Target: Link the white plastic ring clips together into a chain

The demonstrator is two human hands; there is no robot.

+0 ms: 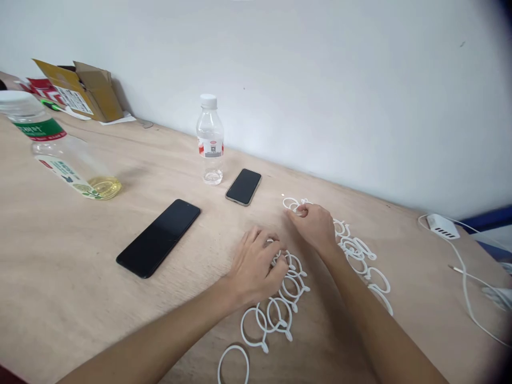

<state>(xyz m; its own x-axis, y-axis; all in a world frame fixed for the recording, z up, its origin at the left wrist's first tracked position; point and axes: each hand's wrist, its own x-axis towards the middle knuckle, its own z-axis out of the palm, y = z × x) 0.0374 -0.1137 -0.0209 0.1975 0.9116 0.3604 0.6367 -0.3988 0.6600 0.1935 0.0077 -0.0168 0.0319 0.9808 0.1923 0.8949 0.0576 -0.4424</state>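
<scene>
Two rows of white plastic rings with small tabs, like curtain rings, lie on the wooden table. My left hand (pixel 258 264) rests over the far end of the nearer row of rings (pixel 291 286), its fingers bent and apart, with ring edges showing between thumb and fingers. At the far end of the other row of rings (pixel 354 255), my right hand (pixel 314 224) has thumb and forefinger pinched together at a white ring (pixel 290 203). Part of that ring is hidden behind the hand. A single ring (pixel 233 365) lies closest to me.
A black phone (pixel 159 237), a smaller phone (pixel 244 186) and a clear water bottle (pixel 210 141) are on the table (pixel 192 314). Farther left stand a large bottle with yellow liquid (pixel 66 154) and an open cardboard box (pixel 86 90). White cables (pixel 464 272) and a power strip (pixel 443 226) lie right.
</scene>
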